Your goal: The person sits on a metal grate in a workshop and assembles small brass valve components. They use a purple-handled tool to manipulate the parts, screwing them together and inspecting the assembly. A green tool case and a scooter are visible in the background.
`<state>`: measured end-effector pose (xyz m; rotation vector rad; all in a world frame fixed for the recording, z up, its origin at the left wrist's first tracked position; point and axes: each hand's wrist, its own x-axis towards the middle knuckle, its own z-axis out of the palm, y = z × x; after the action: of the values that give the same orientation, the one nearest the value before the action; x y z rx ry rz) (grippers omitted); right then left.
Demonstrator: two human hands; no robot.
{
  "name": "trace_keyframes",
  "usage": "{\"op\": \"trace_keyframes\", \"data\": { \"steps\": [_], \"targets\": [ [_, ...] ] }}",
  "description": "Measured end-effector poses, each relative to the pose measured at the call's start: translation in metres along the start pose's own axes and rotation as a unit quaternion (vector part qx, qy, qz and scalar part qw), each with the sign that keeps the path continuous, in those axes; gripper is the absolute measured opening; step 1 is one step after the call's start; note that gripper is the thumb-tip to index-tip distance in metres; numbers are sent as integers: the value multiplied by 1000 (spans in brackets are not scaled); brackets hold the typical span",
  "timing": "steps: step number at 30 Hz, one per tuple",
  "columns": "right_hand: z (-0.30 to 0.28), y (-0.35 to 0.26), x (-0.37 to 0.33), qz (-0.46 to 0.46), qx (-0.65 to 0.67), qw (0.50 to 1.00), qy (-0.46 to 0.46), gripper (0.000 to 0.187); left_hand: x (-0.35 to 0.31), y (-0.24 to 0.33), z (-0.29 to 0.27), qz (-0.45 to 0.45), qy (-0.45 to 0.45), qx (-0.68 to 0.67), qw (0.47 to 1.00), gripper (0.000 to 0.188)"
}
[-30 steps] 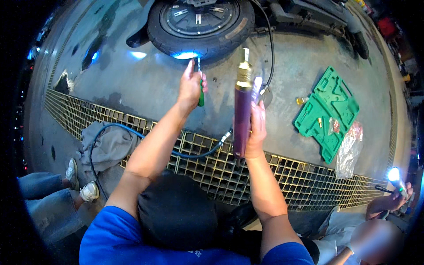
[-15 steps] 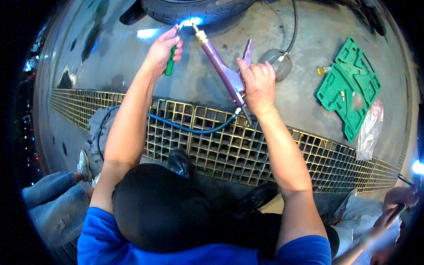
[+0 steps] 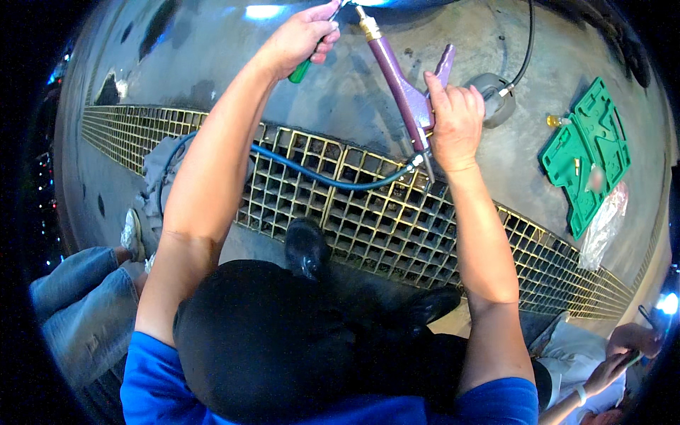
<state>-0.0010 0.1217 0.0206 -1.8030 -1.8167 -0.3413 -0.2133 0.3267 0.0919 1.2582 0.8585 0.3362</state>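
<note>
My left hand is closed round the green handle of a slim tool, whose metal end reaches up to the picture's top edge. Beside it, my right hand grips a purple air gun with a lever sticking up past my thumb. The gun's brass fitting and narrow tip point toward the tool's metal end under a bright light. From its rear end a blue hose curves off to the left, passing behind my left forearm. What the two tips touch is cut off above.
A metal floor grate crosses below my hands. On the right lie an opened green plastic case, a clear plastic bag and a small yellow piece. A black cable meets a round grey base. Other people sit at both sides.
The view has shifted, so my hands and both tools appear higher and farther right. The tyre is now almost wholly out of the picture. Both grips look unchanged.
</note>
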Motion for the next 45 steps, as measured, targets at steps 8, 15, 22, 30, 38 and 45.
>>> {"op": "trace_keyframes", "data": {
  "steps": [8, 15, 22, 30, 38, 45],
  "targets": [
    [6, -1, 7, -17, -21, 1000, -3, 46, 3, 4, -21, 5, -44, 65, 997, 49],
    [8, 1, 6, 2, -32, 999, 9, 45, 0, -10, 13, 28, -2, -84, 996, 49],
    [6, -1, 4, -4, -32, 999, 3, 46, -10, -41, 2, 41, -113, 193, 974, 59],
    [3, -4, 3, 4, -29, 999, -15, 45, -28, -64, -51, 45, 258, 190, 946, 59],
    [-2, -11, 8, -3, -41, 999, -1, 45, 33, -66, -45, -57, 196, 196, 959, 37],
    [-4, -21, 7, 15, -45, 999, -17, 46, 38, -76, -30, 43, 322, 403, 856, 65]
  ]
}}
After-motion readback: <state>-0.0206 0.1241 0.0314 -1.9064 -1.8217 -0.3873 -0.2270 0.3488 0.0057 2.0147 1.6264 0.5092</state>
